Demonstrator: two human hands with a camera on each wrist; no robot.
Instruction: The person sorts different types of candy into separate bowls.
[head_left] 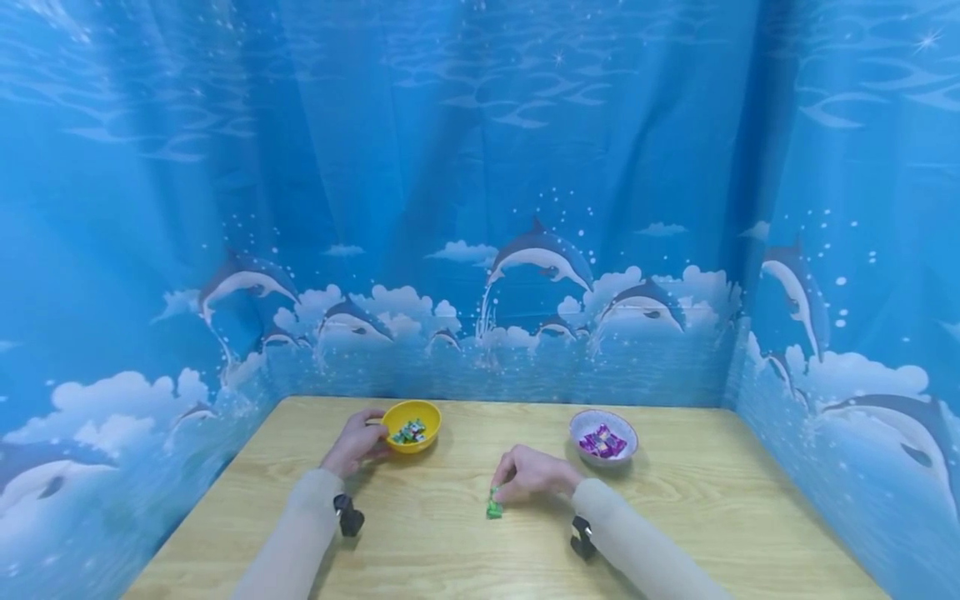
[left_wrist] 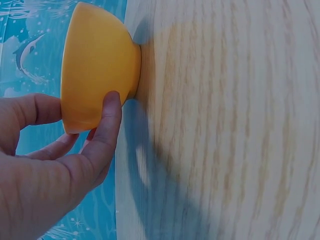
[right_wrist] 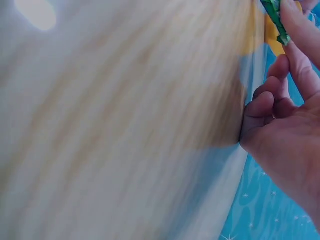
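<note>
My left hand [head_left: 357, 444] holds the yellow bowl [head_left: 412, 407] at its left side, its fingers and thumb at the rim and outer wall. Inside lie several green-wrapped candies [head_left: 408, 432]. In the left wrist view the bowl [left_wrist: 97, 65] stands on its foot on the table. Toward the middle of the table, my right hand [head_left: 531, 471] pinches a green-wrapped candy [head_left: 493, 507] between thumb and index finger. The right wrist view shows this candy [right_wrist: 276, 20] at the fingertips, with the other fingers curled and the side of the hand at the tabletop.
A pale bowl with a purple rim [head_left: 629, 433] stands on the right and holds several purple-wrapped candies [head_left: 602, 442]. The wooden table [head_left: 525, 558] ends at a blue dolphin-print curtain [head_left: 480, 367] along its back and sides. A black device [head_left: 348, 515] sits on each wrist.
</note>
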